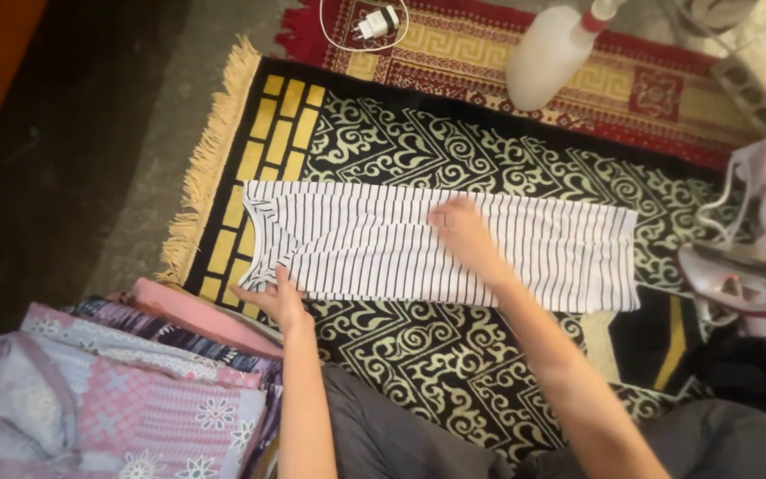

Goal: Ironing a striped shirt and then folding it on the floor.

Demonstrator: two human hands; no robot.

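**Striped garment folded to a narrow band, smoothing under way**

A black-and-white striped garment (436, 248) lies across the middle of the frame on a black rug with cream scrollwork (418, 142). Its sides look already turned in, since it forms one long, even strip running from centre left to centre right, with the neckline at the left end. It does not yet look folded across its length, so by my reading the lengthwise folds are done and the shortening folds remain.

The left hand (278, 297) sits at the lower left corner of the strip, near the neckline, its grip closed lightly on the fabric edge there. The right hand (463, 232) lies flat on the middle of the strip, fingers spread and pressing down, holding nothing.

At the lower left of the frame a stack of folded patterned cloths (126, 381) rests just beside the left forearm. An iron (742, 275) stands at the right edge, a white spray bottle (551, 53) lies at the top, and a charger plug (376, 22) sits on the red rug (667, 89) above.
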